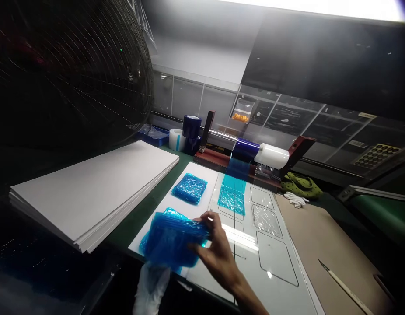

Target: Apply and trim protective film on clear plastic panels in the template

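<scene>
- Holding a blue film stack (176, 243) at lower centre, pinched at its right edge between thumb and bent fingers of the right hand (215, 249).
- Cannot tell the grip of the left hand (151, 284), white-gloved at bottom centre, with fingers hidden by the stack.
- Can see a blue pile (190, 188) near mid-frame, lying on a white board (198, 169).
- Right of that, can see a teal strip (233, 192) over a black-outlined template (277, 258), leading up to a dark blue roll (246, 148).
- Can spot a small pale label (367, 115) at upper right, but cannot read its print.
- Can make out yellow round stickers (378, 155) on a dark sheet at far right, too small to read.
- Can also see a white paper stack (91, 188) at left and a brush (345, 286) at lower right.
</scene>
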`<state>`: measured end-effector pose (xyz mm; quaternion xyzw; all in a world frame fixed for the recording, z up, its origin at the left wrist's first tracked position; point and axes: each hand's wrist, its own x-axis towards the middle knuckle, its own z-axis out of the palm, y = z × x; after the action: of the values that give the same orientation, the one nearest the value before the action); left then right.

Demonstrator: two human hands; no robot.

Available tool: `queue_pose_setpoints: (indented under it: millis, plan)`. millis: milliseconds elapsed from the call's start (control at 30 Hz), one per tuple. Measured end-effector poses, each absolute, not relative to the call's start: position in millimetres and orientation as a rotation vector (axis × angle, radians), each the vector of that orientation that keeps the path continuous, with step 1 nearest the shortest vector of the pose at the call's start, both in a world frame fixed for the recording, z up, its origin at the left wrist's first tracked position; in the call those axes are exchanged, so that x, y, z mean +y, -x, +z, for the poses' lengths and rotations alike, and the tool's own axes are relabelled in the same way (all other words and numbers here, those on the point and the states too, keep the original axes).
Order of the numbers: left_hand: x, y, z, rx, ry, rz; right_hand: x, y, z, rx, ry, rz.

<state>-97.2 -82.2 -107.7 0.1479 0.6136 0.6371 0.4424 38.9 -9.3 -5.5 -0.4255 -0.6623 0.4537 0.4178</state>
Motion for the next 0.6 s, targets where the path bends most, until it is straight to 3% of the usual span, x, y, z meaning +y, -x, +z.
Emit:
queue_pose_setpoints:
  millis: [200,333,600]
  plan:
    - [-74.9,65.0,-85.5,1.640,-0.810,1.715,-19.2,-128.8,11.2,-1.668,1.133,0.992]
    - [-52.9,20.0,-89.7,1.388,-1.075,1.633,-27.8,-173.5,-24.9,-1.682,1.175,0.981]
    - [-42.4,-3.3,-124.0,1.350,-0.908,1.562,-33.1,-179.3,-87.4,-1.543,1.164,1.232]
